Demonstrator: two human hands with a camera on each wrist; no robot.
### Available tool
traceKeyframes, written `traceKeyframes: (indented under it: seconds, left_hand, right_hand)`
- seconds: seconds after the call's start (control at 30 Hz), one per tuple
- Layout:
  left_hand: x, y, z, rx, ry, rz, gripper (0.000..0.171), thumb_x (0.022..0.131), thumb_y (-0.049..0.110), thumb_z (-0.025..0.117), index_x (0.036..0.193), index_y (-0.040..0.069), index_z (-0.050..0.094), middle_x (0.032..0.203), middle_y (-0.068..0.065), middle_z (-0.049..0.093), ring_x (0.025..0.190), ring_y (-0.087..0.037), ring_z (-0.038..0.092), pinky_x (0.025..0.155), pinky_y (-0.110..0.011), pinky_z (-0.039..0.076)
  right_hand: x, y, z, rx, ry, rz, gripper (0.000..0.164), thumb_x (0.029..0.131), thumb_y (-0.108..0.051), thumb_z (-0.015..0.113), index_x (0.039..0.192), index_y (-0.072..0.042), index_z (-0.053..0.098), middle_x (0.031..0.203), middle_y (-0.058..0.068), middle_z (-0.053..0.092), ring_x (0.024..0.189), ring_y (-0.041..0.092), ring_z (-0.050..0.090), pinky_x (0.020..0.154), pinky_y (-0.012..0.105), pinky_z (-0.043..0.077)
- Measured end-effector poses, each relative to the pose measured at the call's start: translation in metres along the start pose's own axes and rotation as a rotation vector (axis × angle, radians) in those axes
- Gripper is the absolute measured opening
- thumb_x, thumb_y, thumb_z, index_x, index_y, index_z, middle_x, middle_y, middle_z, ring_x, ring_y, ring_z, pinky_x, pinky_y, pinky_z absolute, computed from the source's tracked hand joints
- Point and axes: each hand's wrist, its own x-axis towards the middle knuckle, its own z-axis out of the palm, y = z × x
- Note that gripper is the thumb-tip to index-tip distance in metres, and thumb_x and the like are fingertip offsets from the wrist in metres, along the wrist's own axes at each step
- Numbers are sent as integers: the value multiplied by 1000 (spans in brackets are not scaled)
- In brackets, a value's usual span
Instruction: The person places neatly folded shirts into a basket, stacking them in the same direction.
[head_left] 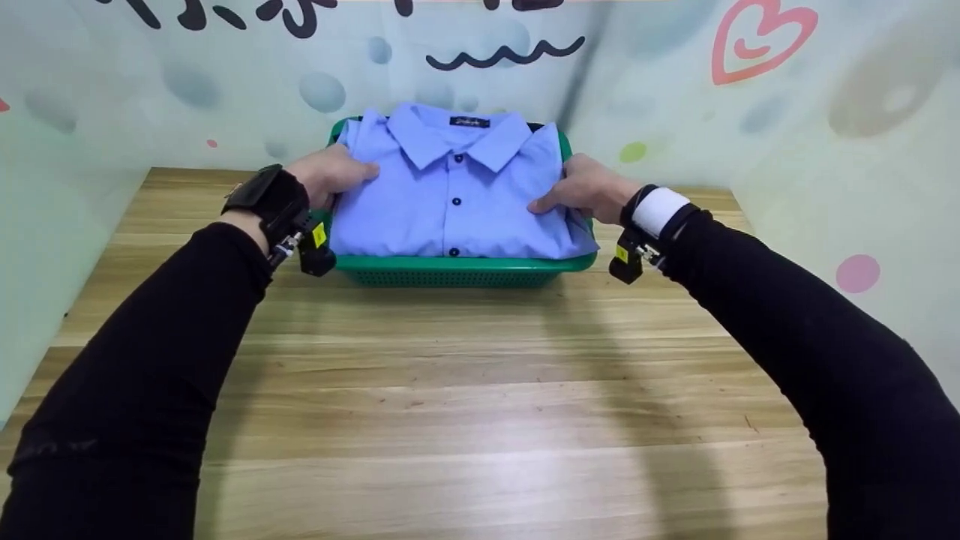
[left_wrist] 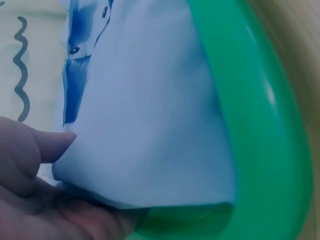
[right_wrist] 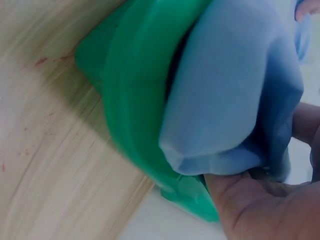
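A folded light-blue shirt (head_left: 405,210), with its collar toward the back wall and dark buttons down the front, lies in a green plastic basket (head_left: 465,264). My left hand (head_left: 332,174) holds the shirt's left side, thumb on top and fingers down at the edge. On the opposite side, my right hand (head_left: 589,187) grips the shirt, its thumb over the cloth. In the left wrist view, the left hand's thumb (left_wrist: 55,145) lies along the shirt's edge beside the basket rim (left_wrist: 260,120). The right wrist view shows bunched cloth (right_wrist: 220,95) at the right hand (right_wrist: 265,205).
The basket stands at the back of a wood-grain table (head_left: 450,390), close to a printed wall sheet (head_left: 247,82). Another sheet-covered wall (head_left: 847,187) rises on the right. Small cameras hang from both wrists.
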Motion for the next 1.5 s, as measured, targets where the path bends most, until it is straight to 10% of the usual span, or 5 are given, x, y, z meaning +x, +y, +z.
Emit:
traceKeyframes:
  seconds: [0.37, 0.63, 0.9, 1.13, 1.5]
  left_hand:
    - [1, 0, 6, 195, -5, -49, 60, 102, 11, 30, 151, -12, 3, 158, -22, 11, 141, -32, 22, 113, -41, 27]
    - [1, 2, 9, 310, -38, -43, 61, 95, 4, 27, 151, -10, 9, 157, -21, 14, 132, -29, 26, 105, -34, 33]
    - [-3, 1, 12, 206, -97, -58, 62, 99, 3, 35, 152, -10, 4, 159, -19, 8, 139, -27, 19, 112, -32, 25]
    - [-10, -5, 15, 23, -120, -28, 67, 103, 3, 39, 152, -6, -5, 160, -16, 4, 143, -26, 16, 115, -36, 21]
    - [-38, -23, 0, -26, -154, 24, 62, 105, 8, 37, 149, -14, -1, 158, -27, 8, 143, -33, 19, 112, -40, 28]
  right_hand:
    - [-4, 2, 13, -111, 31, 14, 52, 86, -9, 76, 123, 6, 43, 109, 9, 45, 96, 18, 50, 80, 26, 47]
    - [-6, 2, 22, -330, 10, -13, 27, 87, -16, 75, 92, -2, 52, 87, 7, 48, 74, 16, 50, 59, 24, 41]
    - [-14, 9, 22, -282, 6, -69, 24, 86, -12, 72, 93, 2, 53, 86, 8, 49, 65, 13, 49, 52, 21, 39]
    - [-29, 14, 26, -250, 26, -99, 87, 86, -11, 69, 145, 14, 10, 144, 27, 32, 127, 29, 37, 107, 34, 33]
    - [-40, 23, 27, -254, 106, -211, 70, 84, -6, 69, 137, 12, 27, 125, 25, 47, 111, 31, 46, 99, 41, 41]
